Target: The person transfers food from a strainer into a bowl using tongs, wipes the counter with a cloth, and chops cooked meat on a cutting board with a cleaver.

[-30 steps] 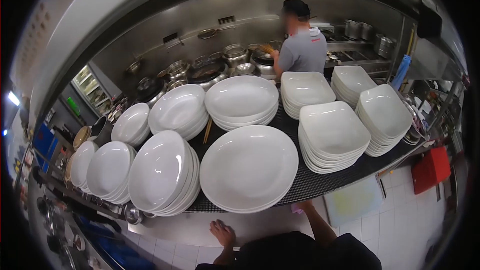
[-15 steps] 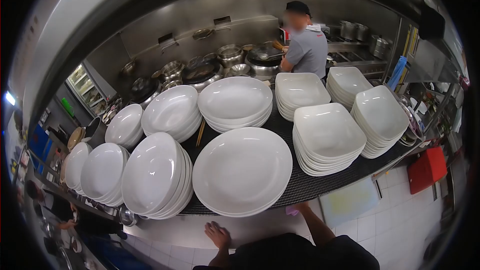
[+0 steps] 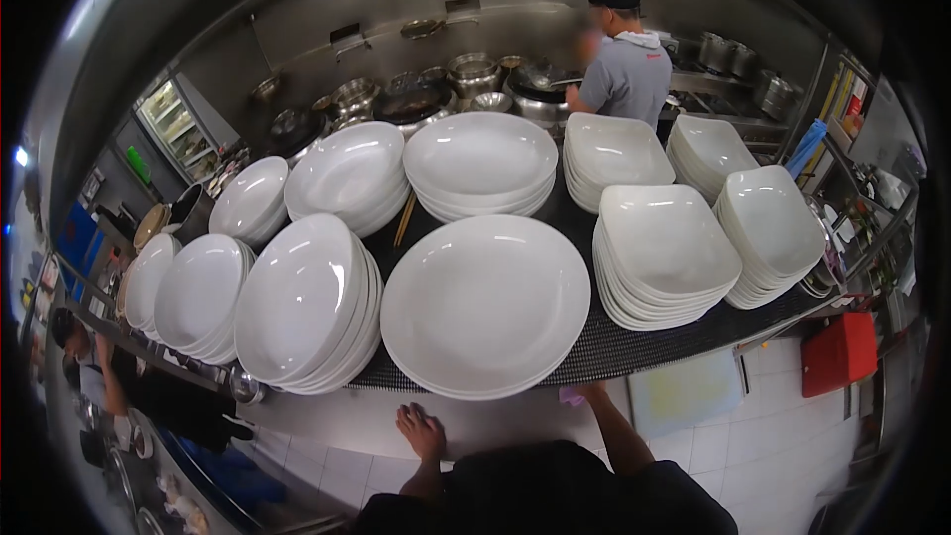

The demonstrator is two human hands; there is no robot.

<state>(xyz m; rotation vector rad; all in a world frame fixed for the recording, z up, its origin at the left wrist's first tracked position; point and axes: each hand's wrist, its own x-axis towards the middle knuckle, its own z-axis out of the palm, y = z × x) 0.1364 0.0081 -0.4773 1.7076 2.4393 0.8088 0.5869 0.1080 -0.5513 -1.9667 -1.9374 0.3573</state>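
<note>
Across the raised shelf (image 3: pixel 616 363) in front of you runs a black, finely textured mat, crowded with white dishes. Below its near edge lies a smooth steel counter (image 3: pixel 342 418), and beyond that your pale tiled floor shows. Past the shelf you face a steel-walled cooking line, where a person in a grey shirt (image 3: pixel 630 77) stands by the woks and pots. Low on your left, another person (image 3: pixel 104 376) is partly in view. A red container (image 3: pixel 838 353) sits over the floor at your right, and a pale cutting board (image 3: pixel 687 392) with a yellow-green tint lies nearer to you.

You have eleven stacks of dishes: seven of round or oval plates (image 3: pixel 485 305) and four of squarish bowls (image 3: pixel 670 243). Two thin wooden sticks (image 3: pixel 404 220) lie side by side between the round stacks. Two people besides you are visible, along with one cutting board and one red container.

Your left hand (image 3: pixel 422 431) rests palm down on the steel counter, fingers a little spread, holding nothing you can see. Your right hand (image 3: pixel 594 392) is at the shelf's near edge, partly hidden, touching the cloth (image 3: pixel 572 395); you cannot tell how firmly its fingers close. That cloth is pinkish-purple, soft-looking and crumpled, with only a small piece showing beside your fingers, just under the shelf's edge.
</note>
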